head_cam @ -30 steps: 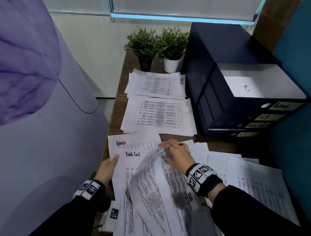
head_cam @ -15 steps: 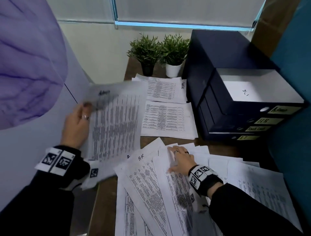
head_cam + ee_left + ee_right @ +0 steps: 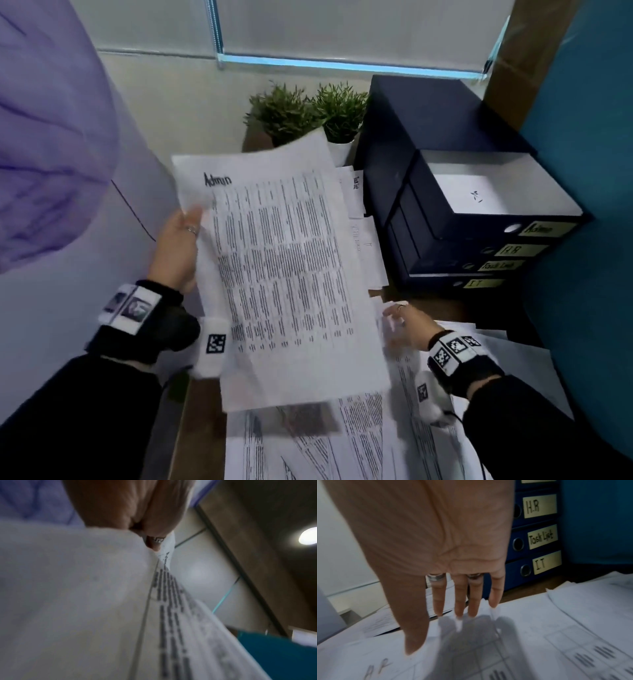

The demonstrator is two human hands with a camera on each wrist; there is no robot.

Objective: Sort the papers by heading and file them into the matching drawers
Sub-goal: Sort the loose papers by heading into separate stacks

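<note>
Your left hand (image 3: 178,248) is gripping the Admin sheet (image 3: 284,270) by its left edge, fingers curled around the paper, and is holding it lifted above the desk (image 3: 191,425), tilted so the heading is facing you. In the left wrist view a finger (image 3: 155,541) with a ring is pinching that sheet's (image 3: 171,615) edge. Your right hand (image 3: 402,327) is lying flat with straight, spread fingers (image 3: 458,601) on the loose pile (image 3: 359,442) at the near edge of the desk, holding nothing; the sheet under it is showing a handwritten heading too blurred to read. The drawer unit (image 3: 455,192) is standing at the right edge, its top Admin drawer (image 3: 493,192) pulled out with paper lying inside. Below it the HR (image 3: 539,506), Task List (image 3: 541,537) and IT (image 3: 546,562) drawers are sitting closed. Two sorted stacks (image 3: 363,236) are lying beside the unit, partly hidden by the lifted sheet. Two plants (image 3: 308,113) are standing at the far edge.
</note>
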